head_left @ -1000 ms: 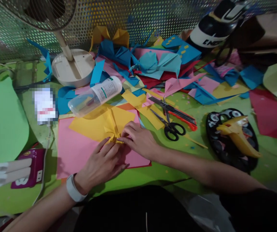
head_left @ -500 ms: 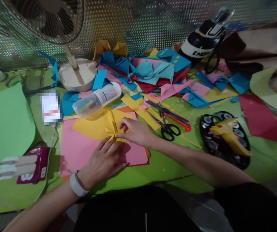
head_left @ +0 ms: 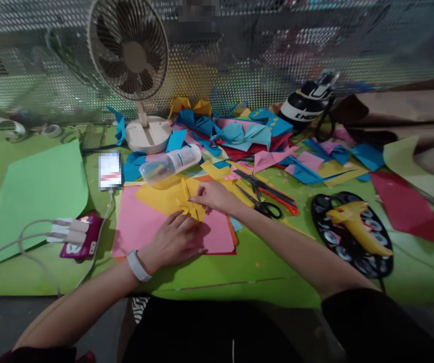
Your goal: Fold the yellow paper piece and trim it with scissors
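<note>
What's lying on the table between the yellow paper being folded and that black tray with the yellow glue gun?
In the head view, scissors lie between the yellow paper and the black tray, beside loose yellow scraps; then bare green table.

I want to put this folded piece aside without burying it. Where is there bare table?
Bare green table shows along the near edge, between the pink sheet and the black tray. A smaller strip lies between the light green sheet and the pink sheet, though cables cross it. Behind the scissors, toward the fan, paper scraps crowd everything.
</note>
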The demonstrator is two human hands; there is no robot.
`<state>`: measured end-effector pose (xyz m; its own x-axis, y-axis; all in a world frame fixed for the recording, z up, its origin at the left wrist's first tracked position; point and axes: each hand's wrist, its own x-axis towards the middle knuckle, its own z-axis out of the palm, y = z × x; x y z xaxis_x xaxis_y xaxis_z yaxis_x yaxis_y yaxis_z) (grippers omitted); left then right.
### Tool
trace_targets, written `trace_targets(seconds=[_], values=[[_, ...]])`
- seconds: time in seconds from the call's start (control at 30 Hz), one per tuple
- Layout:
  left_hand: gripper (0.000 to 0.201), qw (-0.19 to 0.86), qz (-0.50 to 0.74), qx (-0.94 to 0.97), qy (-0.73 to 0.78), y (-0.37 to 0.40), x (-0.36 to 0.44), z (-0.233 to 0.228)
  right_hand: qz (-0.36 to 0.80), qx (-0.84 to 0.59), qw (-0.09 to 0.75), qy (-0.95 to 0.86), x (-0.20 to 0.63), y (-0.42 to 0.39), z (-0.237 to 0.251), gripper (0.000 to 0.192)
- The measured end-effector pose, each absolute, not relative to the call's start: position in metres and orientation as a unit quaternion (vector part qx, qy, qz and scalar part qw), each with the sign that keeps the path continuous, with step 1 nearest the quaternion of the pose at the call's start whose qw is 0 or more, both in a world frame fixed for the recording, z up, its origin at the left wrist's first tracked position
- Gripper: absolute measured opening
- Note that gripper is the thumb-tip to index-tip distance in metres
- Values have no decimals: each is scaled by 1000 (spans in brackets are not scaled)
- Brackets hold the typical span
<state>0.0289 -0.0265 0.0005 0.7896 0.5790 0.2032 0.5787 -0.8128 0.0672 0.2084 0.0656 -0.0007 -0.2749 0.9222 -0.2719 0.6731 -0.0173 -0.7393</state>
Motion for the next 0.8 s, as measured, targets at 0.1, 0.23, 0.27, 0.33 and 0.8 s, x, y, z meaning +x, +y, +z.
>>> trace_targets(seconds=[0.1,0.23,0.27,0.33,0.8], values=[[44,-3,107,950,294,-26,28,3,384,-589,158,-693,205,73,-1,31],[44,-10,100,951,292,-26,26,9,348,-589,168,-710,203,84,-2,29],[45,-11,98,952,291,-26,25,11,334,-587,176,-716,202,86,-3,27],[46,-11,93,953,289,-27,22,15,301,-577,201,-732,200,89,-5,21],[42,-44,86,939,329,-23,-24,28,230,-409,152,-869,226,92,7,16]])
